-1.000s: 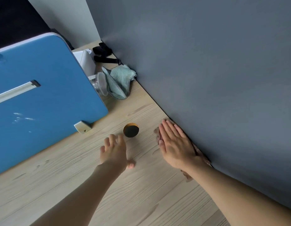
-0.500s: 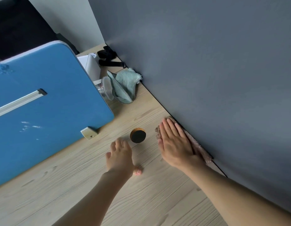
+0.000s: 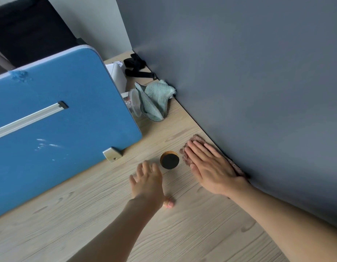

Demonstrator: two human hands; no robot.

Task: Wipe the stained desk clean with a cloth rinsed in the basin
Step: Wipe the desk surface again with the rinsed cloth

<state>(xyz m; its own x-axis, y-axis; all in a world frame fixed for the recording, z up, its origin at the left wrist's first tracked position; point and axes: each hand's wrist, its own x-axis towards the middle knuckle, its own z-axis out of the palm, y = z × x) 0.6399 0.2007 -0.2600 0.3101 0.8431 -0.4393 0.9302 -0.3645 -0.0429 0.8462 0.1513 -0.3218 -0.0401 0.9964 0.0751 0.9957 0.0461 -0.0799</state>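
My right hand (image 3: 211, 167) lies flat, fingers straight and together, pressing the brown cloth (image 3: 197, 138) onto the pale wood-grain desk (image 3: 182, 233). A grey partition (image 3: 258, 91) runs along its right. My left hand (image 3: 147, 182) rests on the desk, fingers spread, holding nothing. A black wood-rimmed disc (image 3: 169, 160) sits between the two hands. A blue panel (image 3: 60, 129) stands beyond the left hand.

A blue panel (image 3: 60, 129) stands near a round black-topped disc (image 3: 169, 160), with a black strap (image 3: 137, 69) by the grey partition (image 3: 258, 72).
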